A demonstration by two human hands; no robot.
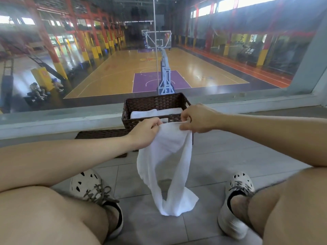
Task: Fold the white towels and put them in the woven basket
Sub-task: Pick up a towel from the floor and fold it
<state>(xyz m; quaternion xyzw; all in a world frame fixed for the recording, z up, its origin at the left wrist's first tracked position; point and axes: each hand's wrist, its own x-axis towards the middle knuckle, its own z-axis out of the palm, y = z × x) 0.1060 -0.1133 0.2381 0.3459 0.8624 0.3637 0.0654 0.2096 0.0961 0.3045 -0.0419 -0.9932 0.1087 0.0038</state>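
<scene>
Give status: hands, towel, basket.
Hands: left hand and right hand pinch white towel top edge. Towel unfolded, twisted, hanging to floor. Behind it, woven basket holds folded towels. Nothing in the way.

Indoor sports hall: basketball court (155, 75) with hoop stand (165, 75) below glass window, tiled viewing ledge.

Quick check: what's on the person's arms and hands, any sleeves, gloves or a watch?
Nothing worn. The left hand and right hand are ungloved; the left forearm and right forearm are bare up to the frame edge, with no sleeve, watch or bracelet in view. No ring shows.
</scene>
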